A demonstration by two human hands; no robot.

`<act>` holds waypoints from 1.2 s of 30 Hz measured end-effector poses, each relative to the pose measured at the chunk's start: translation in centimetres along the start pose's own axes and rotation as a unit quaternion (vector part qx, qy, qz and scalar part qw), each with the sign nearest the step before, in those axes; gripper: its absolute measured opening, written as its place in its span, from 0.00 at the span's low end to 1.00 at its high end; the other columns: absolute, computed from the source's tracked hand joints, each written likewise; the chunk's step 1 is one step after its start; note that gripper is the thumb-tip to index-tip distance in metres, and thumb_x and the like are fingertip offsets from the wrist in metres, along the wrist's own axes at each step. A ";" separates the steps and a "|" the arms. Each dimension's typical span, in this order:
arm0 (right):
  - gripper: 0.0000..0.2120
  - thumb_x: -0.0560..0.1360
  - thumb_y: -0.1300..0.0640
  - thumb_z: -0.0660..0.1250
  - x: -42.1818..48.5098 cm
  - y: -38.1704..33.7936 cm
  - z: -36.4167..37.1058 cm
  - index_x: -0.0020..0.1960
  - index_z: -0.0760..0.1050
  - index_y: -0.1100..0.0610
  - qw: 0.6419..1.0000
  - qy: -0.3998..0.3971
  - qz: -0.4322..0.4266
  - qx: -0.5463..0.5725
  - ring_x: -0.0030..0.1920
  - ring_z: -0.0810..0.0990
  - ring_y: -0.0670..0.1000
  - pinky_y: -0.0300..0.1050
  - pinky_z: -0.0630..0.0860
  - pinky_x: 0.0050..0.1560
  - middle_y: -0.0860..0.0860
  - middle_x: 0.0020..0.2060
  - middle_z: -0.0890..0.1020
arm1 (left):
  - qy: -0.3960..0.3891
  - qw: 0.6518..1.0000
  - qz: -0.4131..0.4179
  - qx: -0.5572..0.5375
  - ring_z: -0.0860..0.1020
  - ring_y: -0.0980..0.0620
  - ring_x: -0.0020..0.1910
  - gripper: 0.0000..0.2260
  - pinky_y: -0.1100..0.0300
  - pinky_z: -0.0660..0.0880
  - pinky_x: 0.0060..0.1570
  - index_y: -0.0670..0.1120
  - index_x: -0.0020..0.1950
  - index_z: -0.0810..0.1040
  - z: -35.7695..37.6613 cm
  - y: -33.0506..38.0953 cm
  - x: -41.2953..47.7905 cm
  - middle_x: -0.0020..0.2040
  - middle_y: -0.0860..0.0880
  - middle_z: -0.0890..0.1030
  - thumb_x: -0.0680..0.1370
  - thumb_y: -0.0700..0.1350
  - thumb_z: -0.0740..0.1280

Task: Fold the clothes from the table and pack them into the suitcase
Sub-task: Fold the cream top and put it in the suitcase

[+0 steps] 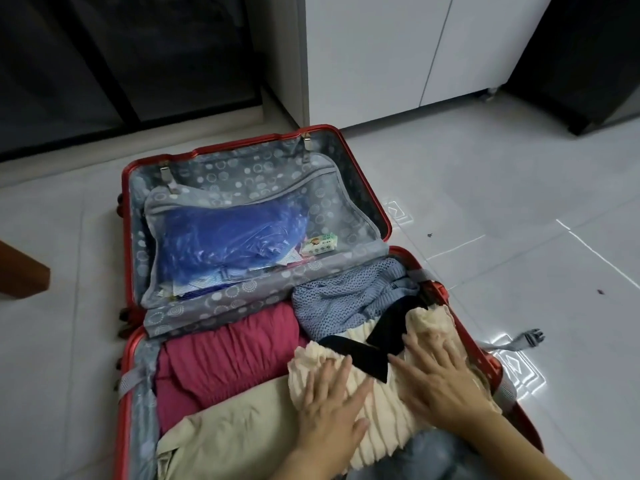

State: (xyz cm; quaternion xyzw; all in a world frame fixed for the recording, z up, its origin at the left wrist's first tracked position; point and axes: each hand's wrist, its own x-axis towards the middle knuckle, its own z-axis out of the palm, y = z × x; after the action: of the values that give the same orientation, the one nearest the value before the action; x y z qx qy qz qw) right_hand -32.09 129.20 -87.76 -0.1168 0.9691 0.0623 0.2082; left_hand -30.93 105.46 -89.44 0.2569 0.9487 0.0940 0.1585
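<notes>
A red suitcase (386,216) lies wide open on the tiled floor. Its near half holds a folded magenta garment (228,358), a beige garment (235,424), a light blue knit (343,306) and a cream pleated garment (384,427) with a black bow (370,351). Both palms press flat on the cream garment: my left hand (332,407) on its left part, my right hand (440,379) on its right part. Fingers of both are spread, gripping nothing. Something blue-grey (429,452) shows at the near edge between my forearms.
The lid's zipped mesh pocket holds a blue plastic bag (228,244) and a small white packet (318,245). A grey strap buckle (530,337) lies on the floor right of the case. White cabinets (381,57) stand behind, a brown wooden piece (20,271) at left.
</notes>
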 end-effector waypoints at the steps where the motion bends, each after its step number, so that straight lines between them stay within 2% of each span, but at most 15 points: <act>1: 0.26 0.75 0.32 0.47 0.3 0.1 0.2 0.68 0.68 0.38 0.999 -0.045 0.018 -0.011 0.66 0.71 0.64 0.63 0.64 0.62 0.50 0.68 0.72 | -0.037 0.999 -0.015 -0.015 0.72 0.45 0.61 0.28 0.44 0.67 0.61 0.63 0.66 0.70 0.5 0.0 0.4 0.69 0.50 0.72 0.65 0.65 0.59; 4: 0.31 0.75 0.31 0.39 0.9 0.2 0.3 0.60 0.76 0.38 0.996 -0.077 0.035 -0.005 0.56 0.72 0.57 0.61 0.73 0.54 0.48 0.57 0.81 | -0.082 0.995 -0.054 -0.033 0.81 0.49 0.50 0.25 0.49 0.79 0.43 0.64 0.62 0.74 1.4 0.2 0.7 0.65 0.55 0.76 0.67 0.65 0.56; 6: 0.38 0.71 0.29 0.31 1.3 0.1 -0.2 0.69 0.67 0.39 0.999 -0.051 0.016 -0.009 0.62 0.68 0.56 0.59 0.66 0.63 0.46 0.63 0.76 | -0.096 0.990 -0.076 -0.076 0.77 0.48 0.59 0.27 0.44 0.75 0.53 0.64 0.69 0.66 1.6 -0.2 1.0 0.73 0.55 0.67 0.71 0.65 0.51; 9: 0.52 0.59 0.26 0.23 2.0 -0.2 -0.1 0.77 0.49 0.44 0.990 -0.143 0.019 0.007 0.70 0.59 0.56 0.56 0.53 0.69 0.46 0.73 0.63 | -0.141 0.987 -0.052 -0.059 0.58 0.48 0.73 0.30 0.45 0.56 0.70 0.61 0.76 0.46 1.9 -0.4 1.6 0.78 0.57 0.45 0.74 0.64 0.40; 13: 0.54 0.58 0.29 0.16 2.7 -0.4 1.4 0.77 0.48 0.45 0.994 -0.112 0.020 0.000 0.74 0.56 0.55 0.61 0.37 0.69 0.45 0.75 0.60 | -0.155 0.985 -0.039 -0.062 0.54 0.48 0.75 0.25 0.46 0.52 0.72 0.60 0.76 0.42 1.2 -0.6 1.6 0.78 0.57 0.42 0.80 0.60 0.45; 16: 0.40 0.73 0.33 0.28 1.9 -0.4 0.9 0.66 0.72 0.41 0.997 -0.080 0.020 0.009 0.66 0.72 0.56 0.60 0.31 0.71 0.44 0.63 0.77 | -0.121 0.991 -0.024 -0.050 0.55 0.49 0.75 0.27 0.46 0.52 0.72 0.60 0.76 0.39 0.5 -0.6 0.5 0.78 0.56 0.42 0.79 0.64 0.41; 18: 0.31 0.79 0.37 0.38 1.0 -0.4 1.6 0.58 0.79 0.42 0.996 -0.084 0.011 0.017 0.65 0.71 0.57 0.59 0.37 0.72 0.46 0.58 0.81 | -0.124 0.991 -0.023 -0.037 0.66 0.49 0.71 0.28 0.47 0.63 0.68 0.59 0.75 0.39 -0.4 -0.8 -0.6 0.78 0.55 0.55 0.79 0.64 0.45; 20: 0.28 0.79 0.36 0.42 -0.2 -0.5 2.6 0.61 0.77 0.42 0.998 -0.064 0.016 0.020 0.75 0.53 0.56 0.57 0.42 0.71 0.46 0.63 0.78 | -0.124 0.991 -0.032 -0.045 0.77 0.52 0.61 0.36 0.53 0.71 0.61 0.56 0.76 0.42 -0.8 -1.1 -1.5 0.69 0.55 0.72 0.73 0.64 0.55; 23: 0.24 0.77 0.32 0.44 -2.1 -1.3 0.8 0.67 0.67 0.36 0.997 -0.044 0.034 0.052 0.76 0.40 0.50 0.50 0.45 0.69 0.47 0.69 0.70 | -0.082 0.995 -0.022 -0.045 0.75 0.51 0.62 0.39 0.52 0.51 0.69 0.58 0.77 0.48 -1.3 -1.5 -2.6 0.64 0.54 0.77 0.69 0.66 0.56; 25: 0.25 0.75 0.28 0.43 -3.3 -1.7 -0.5 0.71 0.54 0.31 0.994 -0.041 0.033 0.098 0.77 0.45 0.52 0.47 0.48 0.71 0.45 0.75 0.55 | -0.073 0.996 -0.023 -0.049 0.72 0.51 0.62 0.40 0.51 0.43 0.71 0.58 0.77 0.48 -2.9 -1.4 -3.4 0.62 0.55 0.79 0.68 0.67 0.56; 28: 0.35 0.65 0.21 0.32 -5.9 -2.6 -4.7 0.70 0.44 0.30 0.982 -0.014 0.032 0.185 0.77 0.47 0.51 0.48 0.48 0.74 0.42 0.75 0.45 | -0.096 0.993 -0.040 -0.048 0.73 0.54 0.64 0.41 0.55 0.59 0.69 0.57 0.77 0.44 -9.7 -0.2 -4.5 0.62 0.59 0.78 0.68 0.67 0.55; 29: 0.37 0.61 0.19 0.30 -7.1 -2.9 -7.0 0.68 0.42 0.29 0.976 -0.019 0.036 0.216 0.77 0.45 0.49 0.47 0.47 0.74 0.42 0.75 0.46 | -0.097 0.993 -0.032 -0.067 0.69 0.55 0.69 0.38 0.55 0.62 0.69 0.57 0.77 0.46 -12.7 0.5 -5.5 0.68 0.58 0.73 0.70 0.65 0.54; 32: 0.43 0.57 0.17 0.32 -11.2 -4.3 -14.3 0.70 0.44 0.32 0.955 -0.005 0.043 0.293 0.75 0.47 0.42 0.42 0.48 0.73 0.42 0.76 0.50 | -0.128 0.983 -0.050 -0.119 0.47 0.54 0.77 0.36 0.54 0.49 0.74 0.53 0.77 0.48 -20.8 3.0 -8.6 0.78 0.54 0.53 0.70 0.64 0.43; 34: 0.44 0.58 0.16 0.40 -14.3 -5.2 -20.0 0.71 0.49 0.31 0.936 0.004 0.043 0.349 0.73 0.50 0.39 0.42 0.53 0.72 0.40 0.75 0.53 | -0.110 0.980 -0.083 -0.140 0.49 0.52 0.77 0.36 0.58 0.49 0.73 0.51 0.77 0.49 -25.6 4.6 -10.9 0.77 0.54 0.55 0.71 0.64 0.47; 36: 0.37 0.57 0.16 0.51 -17.0 -6.4 -25.4 0.65 0.51 0.21 0.917 0.012 0.019 0.399 0.72 0.56 0.38 0.39 0.59 0.71 0.36 0.72 0.58 | -0.055 0.979 -0.117 -0.159 0.59 0.54 0.75 0.35 0.64 0.57 0.70 0.50 0.76 0.54 -31.0 6.0 -13.6 0.75 0.56 0.62 0.72 0.63 0.54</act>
State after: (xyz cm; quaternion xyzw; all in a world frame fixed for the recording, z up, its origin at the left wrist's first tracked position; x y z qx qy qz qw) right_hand -25.27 122.14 -58.13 -0.0067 0.9179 -0.3270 0.2246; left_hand -27.90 100.57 -55.53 0.1209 0.9351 0.2101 0.2587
